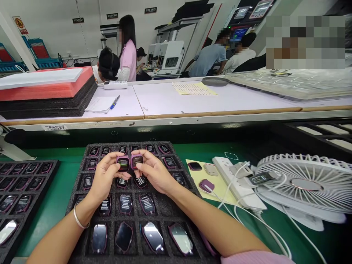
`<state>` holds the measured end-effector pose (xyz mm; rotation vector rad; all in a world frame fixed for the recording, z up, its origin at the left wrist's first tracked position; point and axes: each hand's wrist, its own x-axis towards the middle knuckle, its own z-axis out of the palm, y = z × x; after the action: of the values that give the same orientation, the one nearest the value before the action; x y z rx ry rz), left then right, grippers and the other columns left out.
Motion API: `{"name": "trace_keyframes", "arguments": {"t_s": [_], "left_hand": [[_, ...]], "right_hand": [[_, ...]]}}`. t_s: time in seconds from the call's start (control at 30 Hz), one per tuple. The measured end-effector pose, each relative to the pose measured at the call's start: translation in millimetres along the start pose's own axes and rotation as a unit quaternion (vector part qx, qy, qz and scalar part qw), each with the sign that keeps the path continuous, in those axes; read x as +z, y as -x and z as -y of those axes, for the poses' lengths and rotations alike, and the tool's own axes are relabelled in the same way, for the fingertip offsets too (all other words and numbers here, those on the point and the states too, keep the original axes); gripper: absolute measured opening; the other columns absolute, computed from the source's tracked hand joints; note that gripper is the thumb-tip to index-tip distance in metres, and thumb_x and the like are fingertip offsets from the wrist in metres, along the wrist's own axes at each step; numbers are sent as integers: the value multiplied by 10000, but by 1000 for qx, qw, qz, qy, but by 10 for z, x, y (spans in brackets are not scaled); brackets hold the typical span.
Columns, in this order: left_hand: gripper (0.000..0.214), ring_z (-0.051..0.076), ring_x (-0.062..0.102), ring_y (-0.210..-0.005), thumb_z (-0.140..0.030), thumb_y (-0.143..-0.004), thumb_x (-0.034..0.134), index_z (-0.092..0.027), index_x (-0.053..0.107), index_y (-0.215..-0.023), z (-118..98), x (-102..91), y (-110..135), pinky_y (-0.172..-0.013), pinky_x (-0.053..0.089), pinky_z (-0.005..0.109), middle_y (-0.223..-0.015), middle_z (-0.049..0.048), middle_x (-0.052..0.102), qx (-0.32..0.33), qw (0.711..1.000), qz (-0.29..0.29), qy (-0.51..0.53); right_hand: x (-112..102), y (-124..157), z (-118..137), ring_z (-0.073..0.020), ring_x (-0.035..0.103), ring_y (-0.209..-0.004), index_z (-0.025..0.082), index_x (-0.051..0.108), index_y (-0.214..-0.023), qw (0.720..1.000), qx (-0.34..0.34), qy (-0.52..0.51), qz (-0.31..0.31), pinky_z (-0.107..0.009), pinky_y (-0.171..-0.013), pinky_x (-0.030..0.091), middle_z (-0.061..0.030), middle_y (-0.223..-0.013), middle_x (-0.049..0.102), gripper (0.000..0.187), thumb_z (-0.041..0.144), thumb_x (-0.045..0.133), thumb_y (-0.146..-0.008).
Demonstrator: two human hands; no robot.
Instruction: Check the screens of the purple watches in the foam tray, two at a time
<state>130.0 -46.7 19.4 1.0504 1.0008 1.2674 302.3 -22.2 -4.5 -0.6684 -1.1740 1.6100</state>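
My left hand (106, 174) grips a purple smartwatch (123, 164) between thumb and fingers, its lit screen facing me. In my right hand (154, 170) is a second purple smartwatch (137, 160), held upright with the thumb on its lower screen. The two watches are side by side, close together, above a black foam tray (173, 216). Several more watches sit in the tray's pockets, many with white text on their screens. Those in the front row, such as one watch (124, 237), have dark or reflecting screens. A bracelet is on my left wrist.
To the left lies another foam tray (33, 198) of watches. At right are a yellow sheet (217, 194) with small devices, a white power strip (236, 183) with cables, and a white fan (305, 183). A raised shelf (159, 106) runs behind; people work beyond it.
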Motion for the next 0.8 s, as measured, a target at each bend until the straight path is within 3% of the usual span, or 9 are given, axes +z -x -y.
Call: {"name": "trace_keyframes", "arguments": {"t_s": [0.27,0.67,0.73,0.8], "left_hand": [[333,144,709,-551,-272,-755,715,-170,622,-1058,16,17,2,-557,615,289,-953,31,712,11,999,-10,-30],[520,118,690,-637,-201,-736,733,-191,605,-1240,-38,40,9,-645,594,274,-1074,69,701,28,999,1,-33],[577,115,676,-695,-150,-710,772,-221,612,-1260,-128,68,104,-649,574,236,-1064,61,701,40,999,24,-10],[633,147,685,-811,-101,-681,807,-268,629,-1265,-255,109,290,-658,560,209,-1043,51,704,31,995,90,44]], "right_hand": [[0,-6,-9,-92,563,-581,225,640,-1077,1000,-7,14,-2,-272,-566,481,4,-887,633,292,303,730,-811],[-18,-18,-25,-105,583,-613,239,626,-1126,1000,-17,20,-14,-282,-605,473,-9,-937,639,353,185,700,-785],[-8,-20,-7,-117,602,-651,245,615,-1169,1000,-21,16,-10,-283,-627,486,-17,-949,650,394,199,714,-790],[18,2,38,-136,627,-719,264,595,-1233,1000,-26,9,9,-299,-684,517,-33,-1000,658,460,231,740,-799]]}}
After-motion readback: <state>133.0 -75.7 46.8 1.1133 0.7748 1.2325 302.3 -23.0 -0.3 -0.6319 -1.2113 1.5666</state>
